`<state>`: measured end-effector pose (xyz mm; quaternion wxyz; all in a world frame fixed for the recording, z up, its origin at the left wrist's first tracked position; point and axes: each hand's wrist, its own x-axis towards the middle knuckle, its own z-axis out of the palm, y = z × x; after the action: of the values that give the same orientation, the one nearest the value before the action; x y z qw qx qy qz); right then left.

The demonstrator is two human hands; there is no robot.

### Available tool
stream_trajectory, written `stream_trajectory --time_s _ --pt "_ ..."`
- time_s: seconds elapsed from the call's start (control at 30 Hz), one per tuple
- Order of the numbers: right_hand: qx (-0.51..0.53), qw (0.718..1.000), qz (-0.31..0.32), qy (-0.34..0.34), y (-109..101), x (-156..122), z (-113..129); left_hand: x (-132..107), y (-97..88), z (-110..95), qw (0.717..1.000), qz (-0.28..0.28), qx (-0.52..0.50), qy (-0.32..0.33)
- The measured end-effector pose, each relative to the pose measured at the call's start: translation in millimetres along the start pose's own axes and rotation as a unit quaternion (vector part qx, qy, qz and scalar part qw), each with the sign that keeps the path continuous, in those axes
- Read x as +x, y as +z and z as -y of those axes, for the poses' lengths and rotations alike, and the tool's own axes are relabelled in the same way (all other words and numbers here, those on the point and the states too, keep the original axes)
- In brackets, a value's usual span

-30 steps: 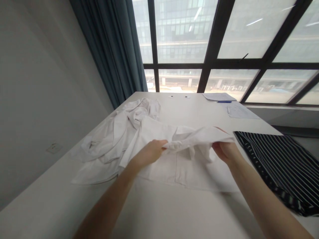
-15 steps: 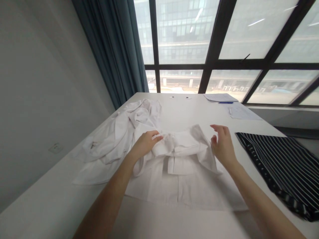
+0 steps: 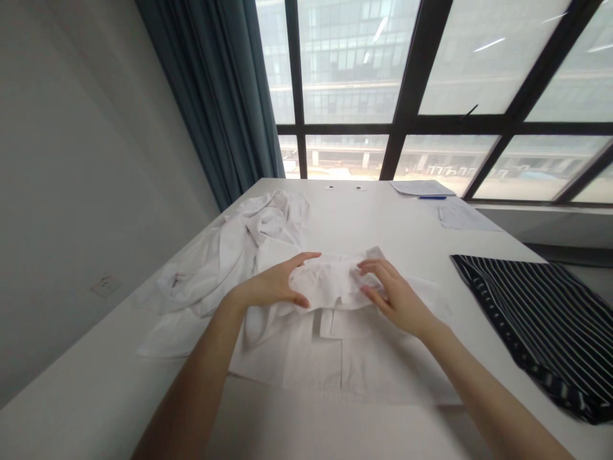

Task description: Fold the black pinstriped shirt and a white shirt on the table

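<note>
A white shirt [image 3: 345, 351] lies flat on the white table [image 3: 335, 217] in front of me, its upper part bunched into a fold [image 3: 330, 281]. My left hand [image 3: 275, 286] rests on the left side of that fold, thumb and fingers curved around the cloth. My right hand [image 3: 395, 297] presses on the right side of the fold, fingers bent against the fabric. Both hands are on the same bunched piece, a short way apart.
A heap of white garments [image 3: 225, 262] lies to the left. A black, white-striped cloth [image 3: 536, 306] lies at the right edge. Papers [image 3: 460, 214] and a blue pen [image 3: 431, 197] sit at the far end, by the window. A wall runs along the left.
A second ago both hands held the cloth lifted off the table. It now lies folded down on the shirt, and my right hand, which had let go, is back on the fold.
</note>
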<state>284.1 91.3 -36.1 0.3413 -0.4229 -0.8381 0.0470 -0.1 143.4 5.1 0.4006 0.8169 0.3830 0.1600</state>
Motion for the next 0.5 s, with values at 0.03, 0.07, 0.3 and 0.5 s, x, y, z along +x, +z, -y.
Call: stream_trajectory --time_s 0.03,0.07,0.3,0.5 --pt "-0.002 1.0 0.025 -0.01 2 0 2 -1 0.0 -1 1.0 0.004 -0.004 0.004" --pt "-0.011 0.999 0.046 -0.018 4 -1 4 -1 0.5 -3 1.0 0.003 -0.012 0.011" --pt "0.019 0.999 -0.023 0.018 22 -4 3 -10 9.5 -29 0.998 0.022 -0.025 0.061" --pt "0.161 0.951 -0.184 0.191 -9 4 5 -13 12.9 -34 0.962 -0.159 0.221 0.0"
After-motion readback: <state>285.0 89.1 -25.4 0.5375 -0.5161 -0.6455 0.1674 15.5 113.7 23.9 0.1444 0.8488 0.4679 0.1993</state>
